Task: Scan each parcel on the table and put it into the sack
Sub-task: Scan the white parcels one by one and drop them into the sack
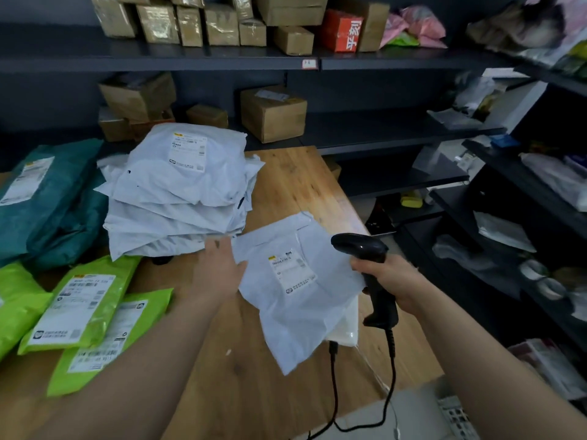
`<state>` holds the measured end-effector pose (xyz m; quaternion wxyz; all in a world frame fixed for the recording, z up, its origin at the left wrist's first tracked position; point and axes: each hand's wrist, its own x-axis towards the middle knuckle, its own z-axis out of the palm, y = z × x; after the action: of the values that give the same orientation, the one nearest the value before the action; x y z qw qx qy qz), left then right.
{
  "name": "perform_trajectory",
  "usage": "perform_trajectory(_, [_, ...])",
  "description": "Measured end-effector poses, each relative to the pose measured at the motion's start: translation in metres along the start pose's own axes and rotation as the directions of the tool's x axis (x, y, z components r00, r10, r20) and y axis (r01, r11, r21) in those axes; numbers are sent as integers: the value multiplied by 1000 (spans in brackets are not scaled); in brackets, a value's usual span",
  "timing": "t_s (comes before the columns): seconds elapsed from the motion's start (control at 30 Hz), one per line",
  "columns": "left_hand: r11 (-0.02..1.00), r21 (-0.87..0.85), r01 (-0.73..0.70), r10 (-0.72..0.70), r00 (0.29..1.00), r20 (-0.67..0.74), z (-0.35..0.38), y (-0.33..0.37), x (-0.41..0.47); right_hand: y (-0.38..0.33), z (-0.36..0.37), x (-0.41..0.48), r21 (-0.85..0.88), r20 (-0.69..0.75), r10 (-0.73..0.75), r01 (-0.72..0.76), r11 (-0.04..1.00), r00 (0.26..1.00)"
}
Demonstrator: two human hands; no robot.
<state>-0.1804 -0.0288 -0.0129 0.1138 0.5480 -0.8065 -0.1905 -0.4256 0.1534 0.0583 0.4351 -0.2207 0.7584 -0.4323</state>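
Scanning step here: the left hand (219, 271) holds a pale mailer (295, 300) by its left edge, above the near right part of the worktop (295, 179). Its grip pinches that edge, with the fingers hidden underneath. The shipping label (292, 271) faces up. The right hand (394, 281) has its grip wrapped tight round the handle of a barcode scanner (362, 246), whose head sits just beside the label, aimed over it. By my read, the next move is to get the label read, then carry the mailer to the sack.

I can't make out the sack for certain. Some white plastic (347, 331) peeks out under the mailer at the near right edge, and that may be it.

Plenty is left: a tall stack of pale mailers (178, 198) at far left of centre, lime-green mailers (85, 309) near left, and teal mailers (47, 198) beyond them. The scanner's cable (392, 376) trails off the near edge and could snag a swing to the right. Shelves of cardboard boxes (273, 112) line the back.
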Motion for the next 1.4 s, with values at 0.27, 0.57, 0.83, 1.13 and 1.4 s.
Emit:
perform_trajectory(0.27, [764, -475, 436, -328, 897, 296, 55, 23, -30, 41, -9, -4, -38, -40, 93, -94, 995, 995])
perform_trajectory(0.57, [612, -562, 556, -248, 810, 531, 42, 9, -43, 23, 0, -5, -360, -202, -56, -21, 933, 978])
perform_trajectory(0.83, [120, -816, 566, -334, 797, 503, 50, -1, -37, 0, 30, -12, -267, 203, -54, 108, 958, 978])
perform_trajectory(1.13, [231, -800, 554, -411, 801, 435, 49, -18, -64, -16, 51, -13, -286, 263, -6, 84, 954, 965])
perform_trajectory(1.4, [237, -825, 513, -429, 817, 385, 48, -25, -77, -20, 67, -9, -330, 286, 44, 55, 943, 957])
